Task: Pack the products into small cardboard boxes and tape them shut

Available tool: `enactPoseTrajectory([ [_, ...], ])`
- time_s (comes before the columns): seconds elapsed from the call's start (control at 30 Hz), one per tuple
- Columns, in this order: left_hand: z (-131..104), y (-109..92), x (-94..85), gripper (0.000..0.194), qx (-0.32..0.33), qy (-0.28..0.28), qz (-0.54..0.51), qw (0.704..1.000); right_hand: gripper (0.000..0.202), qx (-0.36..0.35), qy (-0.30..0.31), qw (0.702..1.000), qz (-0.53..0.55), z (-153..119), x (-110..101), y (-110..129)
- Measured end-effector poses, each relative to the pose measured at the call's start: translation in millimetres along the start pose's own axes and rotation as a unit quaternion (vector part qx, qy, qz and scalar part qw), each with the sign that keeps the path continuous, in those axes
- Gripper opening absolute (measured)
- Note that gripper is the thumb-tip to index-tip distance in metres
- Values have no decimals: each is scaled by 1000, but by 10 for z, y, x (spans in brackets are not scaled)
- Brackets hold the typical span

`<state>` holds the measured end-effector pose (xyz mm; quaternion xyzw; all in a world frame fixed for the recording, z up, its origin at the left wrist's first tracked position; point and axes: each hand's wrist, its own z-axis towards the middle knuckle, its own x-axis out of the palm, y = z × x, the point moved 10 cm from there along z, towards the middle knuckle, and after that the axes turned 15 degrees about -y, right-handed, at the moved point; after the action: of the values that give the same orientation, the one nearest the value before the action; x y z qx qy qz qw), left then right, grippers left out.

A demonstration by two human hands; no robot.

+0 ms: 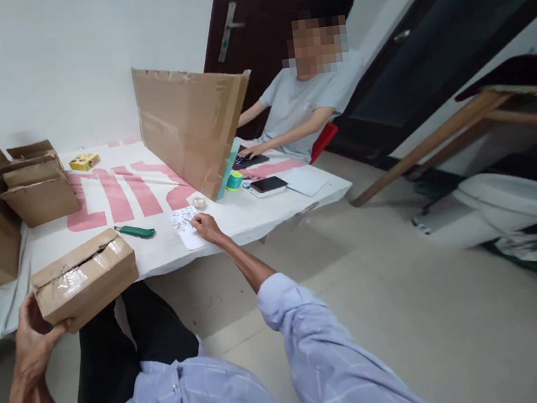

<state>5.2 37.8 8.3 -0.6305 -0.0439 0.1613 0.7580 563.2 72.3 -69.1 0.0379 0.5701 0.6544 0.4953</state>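
Note:
My left hand (38, 331) is wrapped round the near left end of a taped cardboard box (86, 277), which is tilted at the table's front edge. Its top seam looks torn and partly open. My right hand (207, 228) is closed at the edge of a white sheet (187, 229) with dark marks on it; what its fingers pinch is too small to make out. A small round tape roll (199, 203) lies just beyond that sheet. Between the box and the sheet is a green cutter knife (136, 231).
A large cardboard panel (186, 120) stands upright on the table (251, 219). Cardboard boxes (41, 182) stand left, near a yellow packet (84, 161). Right are green tape (234, 180), a dark-screened device (269, 185) and a seated person with hands at a keyboard.

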Motion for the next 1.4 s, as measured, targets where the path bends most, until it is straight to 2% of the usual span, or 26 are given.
enactPoseTrajectory([
  [0.07,8,11,-19,100,-6,-14,10,1000,14,-2,6,1000,-20,23,79,-47],
  [0.2,24,39,-62,114,-34,-52,17,998,16,-8,17,998,-61,48,190,-112],
  [0.3,24,18,-56,109,-35,-58,20,998,18,-11,26,995,-92,44,237,-152],
  [0.7,39,94,-39,108,-23,-32,9,999,24,-24,39,984,-172,-1,297,-140],
  [0.87,53,120,-52,118,-28,-35,4,999,23,-26,38,981,-191,-31,305,-129],
  [1.13,29,67,-33,120,-19,-27,-3,999,23,-40,35,975,-216,-85,317,-100],
  [1.4,90,-57,-19,105,70,-25,-79,994,24,-68,42,960,-268,-149,367,-43],
])
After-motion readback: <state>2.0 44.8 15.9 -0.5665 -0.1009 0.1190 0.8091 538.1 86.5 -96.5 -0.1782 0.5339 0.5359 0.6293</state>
